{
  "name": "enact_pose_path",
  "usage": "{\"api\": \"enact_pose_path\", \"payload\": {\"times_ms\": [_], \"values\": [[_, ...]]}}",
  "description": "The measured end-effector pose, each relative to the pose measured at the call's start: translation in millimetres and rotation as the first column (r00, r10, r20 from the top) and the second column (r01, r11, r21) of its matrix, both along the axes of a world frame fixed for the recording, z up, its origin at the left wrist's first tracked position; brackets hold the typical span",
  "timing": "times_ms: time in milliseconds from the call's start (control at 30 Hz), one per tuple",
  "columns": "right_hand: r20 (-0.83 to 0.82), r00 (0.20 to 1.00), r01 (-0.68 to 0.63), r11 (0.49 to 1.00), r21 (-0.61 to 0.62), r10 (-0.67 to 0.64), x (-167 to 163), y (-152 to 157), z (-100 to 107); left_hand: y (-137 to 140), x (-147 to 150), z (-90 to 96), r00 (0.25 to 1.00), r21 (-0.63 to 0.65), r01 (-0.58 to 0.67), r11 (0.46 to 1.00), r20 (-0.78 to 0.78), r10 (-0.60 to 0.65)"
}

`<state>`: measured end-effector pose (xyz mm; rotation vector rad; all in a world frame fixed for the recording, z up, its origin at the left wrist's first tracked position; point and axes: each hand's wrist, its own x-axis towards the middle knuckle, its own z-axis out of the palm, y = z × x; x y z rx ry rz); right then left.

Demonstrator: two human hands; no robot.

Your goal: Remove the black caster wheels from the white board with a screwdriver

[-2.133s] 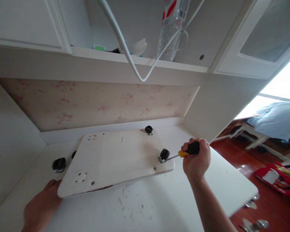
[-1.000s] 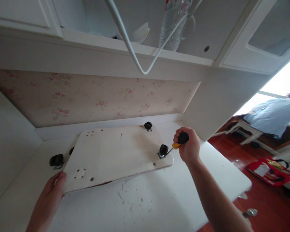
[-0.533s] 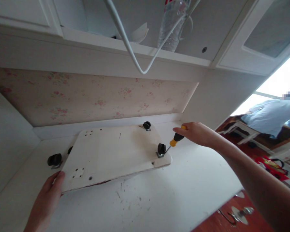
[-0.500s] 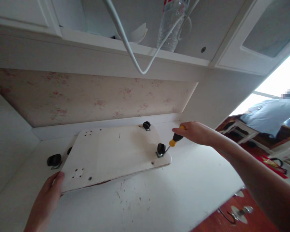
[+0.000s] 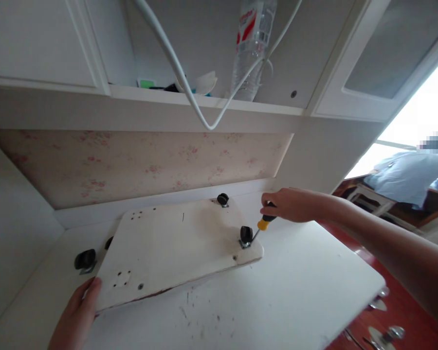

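A white board [image 5: 175, 243] with rounded corners lies on the white desktop, with my left hand [image 5: 79, 311] gripping its near left edge, thumb on top. My right hand [image 5: 288, 204] is closed around the handle of a yellow-and-black screwdriver [image 5: 263, 224]. The slanting shaft reaches the metal plate of a black caster wheel [image 5: 246, 235] at the board's right end; the exact tip contact is too small to see. Another caster [image 5: 223, 199] stands at the far right corner. Screw holes mark the left corners. Beyond the left edge lie a loose caster [image 5: 85, 259] and a partly hidden one [image 5: 108, 242].
Overhead, a white cable [image 5: 209, 127] droops before an open shelf [image 5: 160, 96] holding a plastic bottle [image 5: 248, 68] and small items. A person in a light blue top [image 5: 405, 177] bends at the right. Metal fittings [image 5: 392, 333] show over the red floor.
The camera view has tilted upward, showing more of the shelf. My right fingers have shifted their grip on the screwdriver handle, which stays at the same caster. My left hand keeps holding the board.
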<state>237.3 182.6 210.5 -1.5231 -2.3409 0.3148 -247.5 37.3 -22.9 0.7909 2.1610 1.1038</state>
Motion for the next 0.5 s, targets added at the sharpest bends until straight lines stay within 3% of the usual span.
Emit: {"api": "enact_pose_path", "payload": {"times_ms": [67, 100, 200, 233, 300, 400, 433, 500], "values": [[0.221, 0.959, -0.135, 0.973, -0.186, 0.175, -0.3, -0.9, 6.1, 0.6, 0.5, 0.8, 1.000, 0.012, -0.016, 1.000, 0.003, 0.016], [0.282, 0.943, -0.122, 0.974, -0.192, 0.174, -0.7, -1.5, 8.5, 0.7, 1.2, 1.6, 1.000, 0.021, -0.024, 1.000, -0.004, 0.024], [0.433, 0.900, 0.074, 0.997, -0.026, -0.055, -3.1, -2.5, 9.5, 0.4, 3.9, 4.6, 0.999, 0.036, -0.032, 0.999, -0.015, 0.033], [0.455, 0.883, 0.109, 0.993, 0.033, -0.112, -4.0, -2.5, 8.3, 0.2, 4.4, 5.4, 0.999, 0.037, -0.034, 0.999, -0.016, 0.034], [0.443, 0.894, 0.057, 0.997, 0.049, -0.072, -5.3, -2.7, 6.2, -0.3, 4.0, 5.7, 1.000, 0.031, -0.021, 0.999, -0.008, 0.021], [0.380, 0.914, -0.114, 0.989, -0.094, 0.142, -6.1, -3.6, 7.7, -0.5, 0.7, 3.2, 1.000, 0.022, 0.020, 1.000, 0.012, -0.020], [0.370, 0.912, -0.130, 0.980, -0.152, 0.178, -6.4, -4.0, 9.2, -0.5, -0.6, 1.7, 1.000, 0.012, 0.025, 1.000, 0.011, -0.025], [0.425, 0.896, -0.043, 0.977, -0.207, 0.130, -7.1, -4.7, 11.8, -0.1, -2.8, -1.6, 1.000, -0.008, 0.011, 1.000, -0.003, -0.011]]}}
